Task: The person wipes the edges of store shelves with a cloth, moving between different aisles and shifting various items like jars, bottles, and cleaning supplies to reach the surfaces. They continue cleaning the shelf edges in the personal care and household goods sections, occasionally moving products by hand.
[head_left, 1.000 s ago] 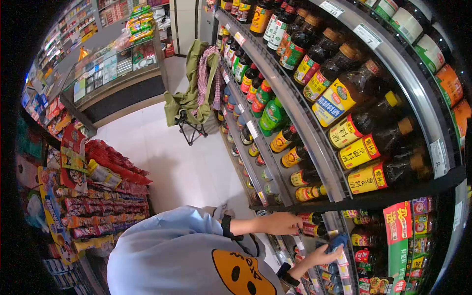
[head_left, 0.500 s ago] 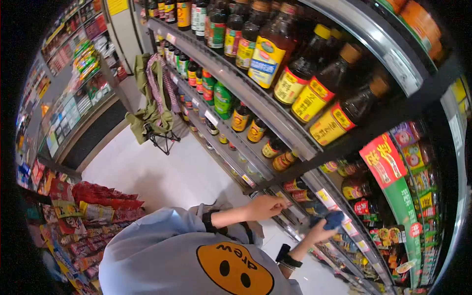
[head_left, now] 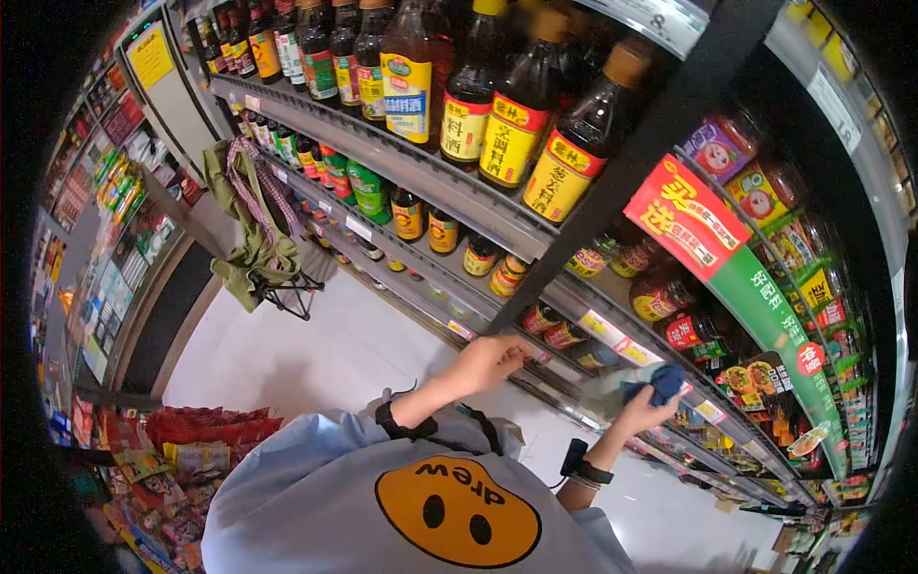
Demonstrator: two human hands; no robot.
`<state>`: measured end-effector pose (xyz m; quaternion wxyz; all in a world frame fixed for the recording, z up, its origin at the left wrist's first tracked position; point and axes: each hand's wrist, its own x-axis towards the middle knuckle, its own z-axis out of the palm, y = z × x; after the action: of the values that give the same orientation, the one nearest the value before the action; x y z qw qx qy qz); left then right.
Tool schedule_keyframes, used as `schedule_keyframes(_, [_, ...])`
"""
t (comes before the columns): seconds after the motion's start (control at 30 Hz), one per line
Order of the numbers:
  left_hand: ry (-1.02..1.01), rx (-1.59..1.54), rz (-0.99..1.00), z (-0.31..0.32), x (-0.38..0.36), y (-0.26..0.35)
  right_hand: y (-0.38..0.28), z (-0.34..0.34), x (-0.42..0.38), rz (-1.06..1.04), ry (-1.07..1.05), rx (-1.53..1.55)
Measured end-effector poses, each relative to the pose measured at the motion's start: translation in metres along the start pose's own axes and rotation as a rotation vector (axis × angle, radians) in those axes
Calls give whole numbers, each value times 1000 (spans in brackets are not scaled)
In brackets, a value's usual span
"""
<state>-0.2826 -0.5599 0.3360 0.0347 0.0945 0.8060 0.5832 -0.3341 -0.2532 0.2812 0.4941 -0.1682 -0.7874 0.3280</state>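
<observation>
My right hand (head_left: 648, 413) is closed around a dark blue cloth (head_left: 658, 385) in front of a lower shelf's edge. A pale, blurred patch shows on the cloth's left side; I cannot make out what it is. My left hand (head_left: 490, 365) is held with its fingertips pinched together beside the dark shelf post. Whatever may be between those fingertips is too small to tell. Several small jars (head_left: 564, 333) stand on the shelf just behind and between the hands. A black band is on each wrist.
Tall bottles with yellow labels (head_left: 512, 134) line the upper shelf. A red and green sign (head_left: 688, 215) hangs on the right rack. Left are a folding chair (head_left: 251, 239) with cloth over it, a glass counter (head_left: 120, 287) and red snack packets (head_left: 215, 426).
The view has swung right and the shelves appear lower and farther left. My right hand has lifted slightly with the blue cloth; my left hand is still pinched near the post.
</observation>
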Motion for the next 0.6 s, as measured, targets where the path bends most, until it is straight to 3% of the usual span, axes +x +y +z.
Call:
schedule_keyframes(0.23, [-74,1,-5,40,15,3,36,-42,24,204,117,-98])
schedule_keyframes(0.33, [-137,-43,24,54,17,-2,40,-47,21,149,49,-63])
schedule_keyframes(0.4, [-97,-103,-14,59,18,5,37,-43,20,251,-31,-1])
schedule_keyframes(0.57, [-35,-23,21,55,34,11,-13,-15,6,-34,-124,38])
schedule_keyframes(0.6, [-14,-30,22,55,38,11,-17,-10,-1,-179,-198,99])
